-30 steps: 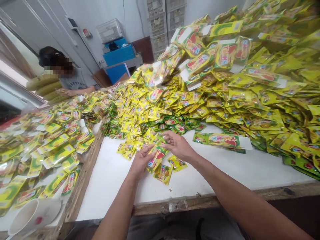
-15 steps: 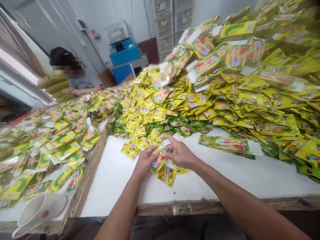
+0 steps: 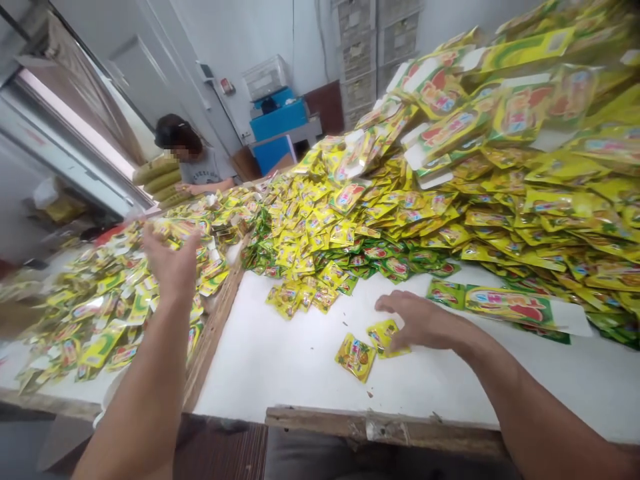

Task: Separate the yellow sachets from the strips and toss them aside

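Observation:
My left hand [image 3: 173, 260] reaches over the left-hand heap of small yellow-green cartons [image 3: 135, 303], its fingers spread and slightly blurred. A carton [image 3: 181, 230] shows between thumb and fingers, seemingly loose above or on the heap. Over the white tabletop, my right hand [image 3: 423, 320] hovers with fingers apart and a little bent. Its thumb is beside or over a yellow sachet [image 3: 383, 335]; whether they touch I cannot tell. Just left of that lies another yellow sachet [image 3: 356, 357] with a pineapple picture.
A large mound of yellow and green sachets [image 3: 400, 213] rises behind and to the right, with cartons on top. One carton [image 3: 510, 305] lies flat at its foot. A wooden strip [image 3: 215, 333] divides the table. Beyond the left heap sits another person [image 3: 200, 167].
My left hand has swung left from the middle to the carton heap, leaving the carton it shared with my right hand. My right hand has moved slightly right and opened. The view has turned left.

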A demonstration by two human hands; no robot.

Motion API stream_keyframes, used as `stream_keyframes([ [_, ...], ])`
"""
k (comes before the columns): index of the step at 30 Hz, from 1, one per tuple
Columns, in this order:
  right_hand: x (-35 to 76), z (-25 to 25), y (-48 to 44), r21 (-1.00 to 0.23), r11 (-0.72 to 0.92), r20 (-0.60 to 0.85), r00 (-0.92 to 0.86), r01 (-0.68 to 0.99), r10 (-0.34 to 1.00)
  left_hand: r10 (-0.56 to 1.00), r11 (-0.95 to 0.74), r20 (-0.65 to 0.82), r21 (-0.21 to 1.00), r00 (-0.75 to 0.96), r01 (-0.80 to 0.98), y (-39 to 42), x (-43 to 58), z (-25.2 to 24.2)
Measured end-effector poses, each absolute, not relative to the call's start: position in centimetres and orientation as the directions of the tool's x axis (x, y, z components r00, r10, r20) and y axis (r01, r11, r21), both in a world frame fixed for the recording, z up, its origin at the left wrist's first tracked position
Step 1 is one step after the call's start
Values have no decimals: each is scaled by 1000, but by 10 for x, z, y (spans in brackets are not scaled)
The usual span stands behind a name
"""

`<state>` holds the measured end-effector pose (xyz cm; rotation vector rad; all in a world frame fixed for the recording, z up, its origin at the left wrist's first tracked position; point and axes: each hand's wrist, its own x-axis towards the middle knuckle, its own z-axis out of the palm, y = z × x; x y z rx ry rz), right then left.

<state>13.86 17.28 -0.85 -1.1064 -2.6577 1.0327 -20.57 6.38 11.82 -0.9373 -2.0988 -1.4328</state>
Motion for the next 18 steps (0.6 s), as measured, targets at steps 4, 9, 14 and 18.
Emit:
stream_keyframes([
  [4, 127, -12, 162, -484, 582, -193, -729, 653, 657, 602, 252, 456, 670, -655, 698, 75, -169, 90],
  [9, 119, -18, 167, -626, 407, -186, -634, 666, 750, 808, 399, 187, 524, -559, 752, 118, -80, 10],
  [14, 119, -18, 171, -623, 400, -100, -575, 672, 812, 839, 384, 166, 494, -519, 780, 149, -60, -15],
  [18, 116, -17, 170, -736, 342, -71, -569, 584, 820, 848, 293, 24, 811, -529, 507, 136, -70, -17],
])
